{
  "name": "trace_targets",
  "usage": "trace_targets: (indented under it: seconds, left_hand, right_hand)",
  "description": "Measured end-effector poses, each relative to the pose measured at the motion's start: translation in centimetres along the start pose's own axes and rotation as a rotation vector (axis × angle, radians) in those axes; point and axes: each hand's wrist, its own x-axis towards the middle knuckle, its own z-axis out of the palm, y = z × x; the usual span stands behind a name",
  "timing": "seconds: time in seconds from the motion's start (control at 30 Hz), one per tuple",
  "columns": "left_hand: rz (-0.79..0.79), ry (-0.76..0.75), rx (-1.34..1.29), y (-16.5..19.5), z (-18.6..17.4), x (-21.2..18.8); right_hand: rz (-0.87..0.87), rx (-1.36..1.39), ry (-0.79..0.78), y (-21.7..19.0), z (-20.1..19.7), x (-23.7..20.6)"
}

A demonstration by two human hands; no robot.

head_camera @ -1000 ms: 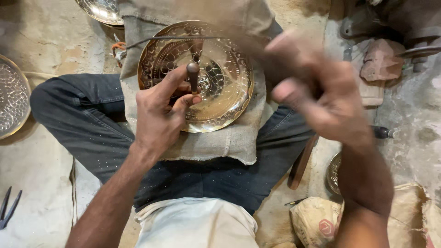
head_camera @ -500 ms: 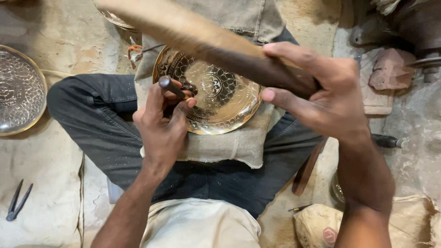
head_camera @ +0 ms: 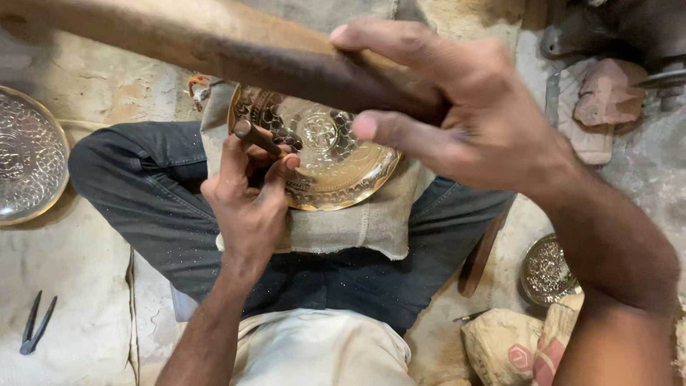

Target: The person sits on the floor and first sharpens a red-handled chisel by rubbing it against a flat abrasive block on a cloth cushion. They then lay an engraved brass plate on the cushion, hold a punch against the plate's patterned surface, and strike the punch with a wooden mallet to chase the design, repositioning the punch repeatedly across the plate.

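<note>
An engraved brass plate (head_camera: 336, 161) rests on a burlap pad (head_camera: 357, 221) across my crossed legs. My left hand (head_camera: 246, 196) grips a short metal punch (head_camera: 257, 138), its tip set on the plate's left rim. My right hand (head_camera: 446, 114) is raised close to the camera and wraps a thick wooden mallet (head_camera: 214, 46), which stretches up and left over the plate and hides its upper edge.
A patterned silver tray (head_camera: 28, 161) lies on the floor at left, and small pliers (head_camera: 36, 325) at lower left. A small engraved dish (head_camera: 547, 271), a wooden stick (head_camera: 482, 254) and printed sacks (head_camera: 514, 343) sit at right. Stones and dark metal items fill the upper right.
The wooden mallet in my right hand has risen closer to the camera. My left hand with the punch has shifted to the plate's left rim, and the view has moved nearer.
</note>
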Motion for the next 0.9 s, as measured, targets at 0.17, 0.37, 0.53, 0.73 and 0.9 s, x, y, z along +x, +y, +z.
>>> trace_targets:
  seconds: [0.17, 0.37, 0.53, 0.73, 0.9]
  left_hand:
    - [-0.019, -0.015, -0.015, -0.1, 0.0, -0.1]
    - [0.000, -0.034, 0.049, -0.3, -0.2, 0.0]
    - [0.017, -0.042, 0.030, -0.6, -0.2, 0.0]
    - [0.049, -0.055, 0.080, -1.0, -0.1, 0.0]
    - [0.030, -0.060, 0.029, -0.7, -0.2, 0.0]
  right_hand:
    - [0.127, 0.014, -0.054, -1.4, -0.3, 1.3]
    - [0.052, -0.124, -0.074, -2.2, -0.5, 1.4]
    - [0.108, -0.178, -0.148, -1.0, 0.1, -0.6]
    - [0.138, -0.110, -0.165, 0.0, 0.6, -1.9]
    - [0.122, -0.045, -0.113, 0.4, 0.6, -2.6]
